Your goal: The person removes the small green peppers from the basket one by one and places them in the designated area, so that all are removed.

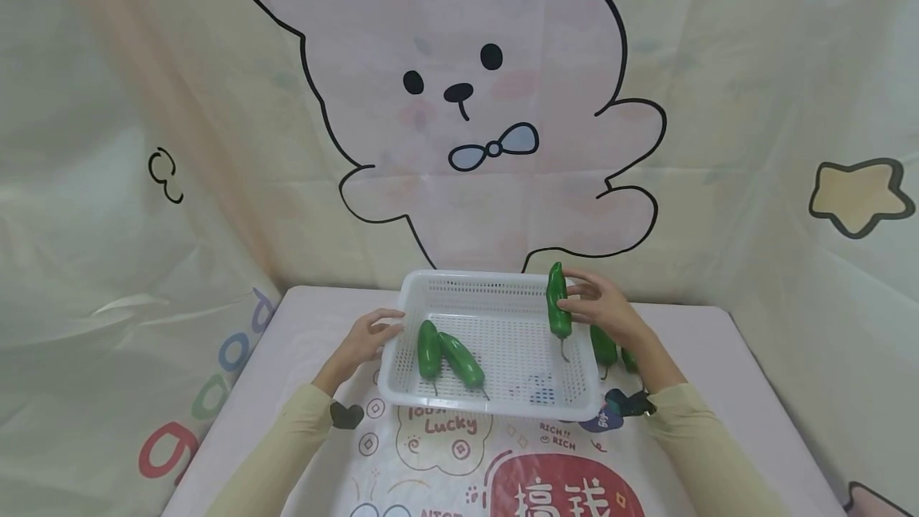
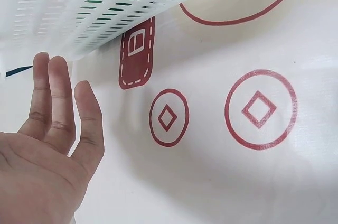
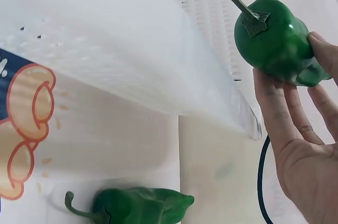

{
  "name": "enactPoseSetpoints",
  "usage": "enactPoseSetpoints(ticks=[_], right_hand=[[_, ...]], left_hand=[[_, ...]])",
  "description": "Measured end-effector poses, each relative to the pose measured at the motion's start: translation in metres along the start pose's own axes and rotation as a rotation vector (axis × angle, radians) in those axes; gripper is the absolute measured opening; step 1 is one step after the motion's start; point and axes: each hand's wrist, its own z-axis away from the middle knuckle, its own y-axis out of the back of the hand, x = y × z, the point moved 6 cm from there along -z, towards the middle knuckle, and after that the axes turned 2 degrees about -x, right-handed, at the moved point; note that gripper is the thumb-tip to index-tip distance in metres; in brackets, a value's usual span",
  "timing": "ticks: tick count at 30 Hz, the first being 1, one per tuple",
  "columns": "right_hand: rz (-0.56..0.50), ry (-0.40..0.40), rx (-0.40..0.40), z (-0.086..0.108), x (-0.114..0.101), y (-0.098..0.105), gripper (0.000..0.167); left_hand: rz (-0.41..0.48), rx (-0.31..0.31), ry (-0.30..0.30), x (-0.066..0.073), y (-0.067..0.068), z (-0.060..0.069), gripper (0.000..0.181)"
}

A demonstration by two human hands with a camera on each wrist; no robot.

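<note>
A white plastic basket [image 1: 495, 412] with perforated walls stands on the table. Two green peppers [image 1: 462, 361] lie inside it, toward the left. My right hand [image 1: 610, 311] pinches another green pepper [image 1: 557, 301] above the basket's right rim, its stem hanging down. The right wrist view shows thumb and fingers on this pepper [image 3: 274, 42]. At the basket's left rim is my left hand [image 1: 361, 344], its visible fingers extended in the left wrist view, close to the wall [image 2: 111, 2]. Whether they press on the wall is unclear.
Right of the basket, partly hidden by my right hand and arm, lie a green pepper [image 1: 604, 346] and another one [image 1: 629, 360]. A printed cloth [image 1: 445, 493] covers the table. Cartoon-printed curtains [image 1: 754, 102] hang behind and at both sides.
</note>
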Motion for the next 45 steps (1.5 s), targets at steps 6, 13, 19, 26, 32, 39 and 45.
enactPoseSetpoints(ticks=[6,13,19,26,32,39,45], right_hand=[[0.036,-0.004,0.051,0.012,0.002,0.011,0.073],[0.065,0.025,0.064,0.024,0.003,0.021,0.07],[0.057,0.035,0.086,0.034,0.007,0.032,0.07],[0.052,0.057,0.115,0.049,0.006,0.046,0.068],[0.032,0.072,0.149,0.059,0.014,0.064,0.064],[0.06,0.044,0.2,0.069,0.029,0.082,0.065],[0.063,0.017,0.221,0.078,0.038,0.092,0.065]], left_hand=[[-0.004,0.0,-0.006,-0.001,0.0,0.0,0.047],[-0.008,-0.001,-0.012,-0.003,0.0,0.0,0.045],[-0.013,-0.002,-0.017,-0.003,-0.002,0.0,0.042],[-0.013,-0.002,-0.017,-0.002,-0.001,0.0,0.039],[-0.022,-0.003,-0.017,-0.003,-0.002,0.0,0.04],[-0.023,-0.004,-0.032,-0.002,-0.002,0.002,0.04],[-0.027,-0.006,-0.043,-0.003,-0.002,0.001,0.04]])
